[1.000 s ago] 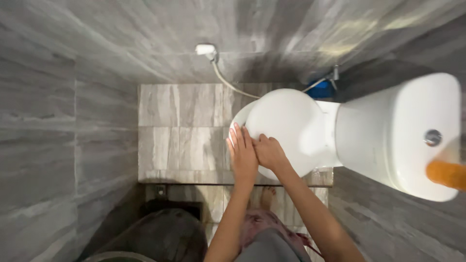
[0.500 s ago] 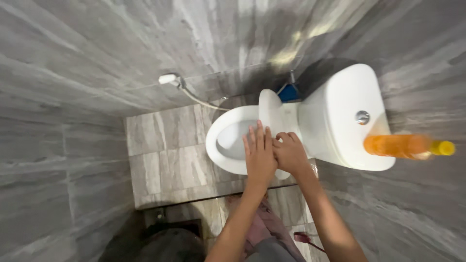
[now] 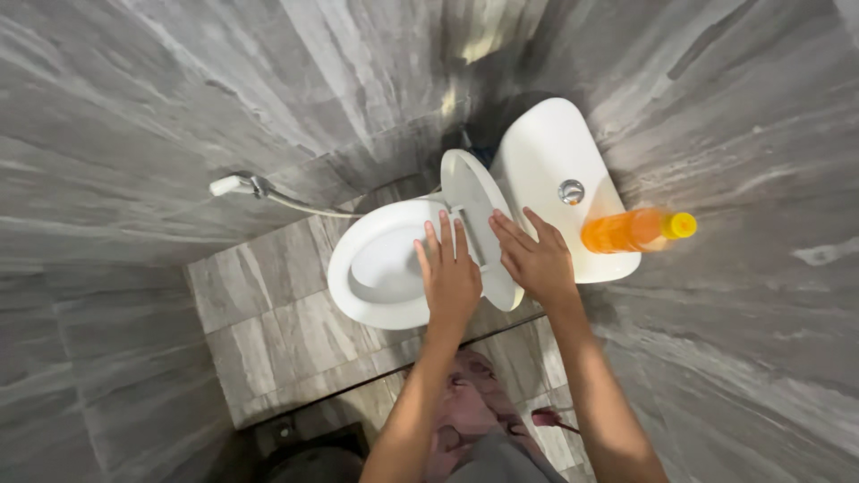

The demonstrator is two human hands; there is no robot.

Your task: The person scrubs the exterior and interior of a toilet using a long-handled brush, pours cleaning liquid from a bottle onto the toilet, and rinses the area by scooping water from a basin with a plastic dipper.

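Observation:
A white toilet stands against the grey tiled wall, its bowl point(image 3: 380, 268) open and its lid point(image 3: 472, 206) raised upright against the cistern point(image 3: 546, 152). My left hand point(image 3: 450, 273) hovers flat, fingers apart, over the bowl's near rim beside the lid. My right hand point(image 3: 534, 255) is spread between the lid's edge and the cistern front, holding nothing. An orange bottle point(image 3: 631, 230) with a yellow cap stands on the cistern top, just right of my right hand.
A white spray hose head point(image 3: 228, 184) hangs on the left wall, its hose running toward the toilet. A silver flush button point(image 3: 571, 190) sits on the cistern. Grey marble-like floor tiles point(image 3: 259, 295) lie left of the bowl. My foot and pink clothing point(image 3: 470, 402) show below.
The lid, closed a second ago, has swung up to upright against the cistern. Both hands have come off it and spread. The view has swung right, bringing the whole bottle into sight.

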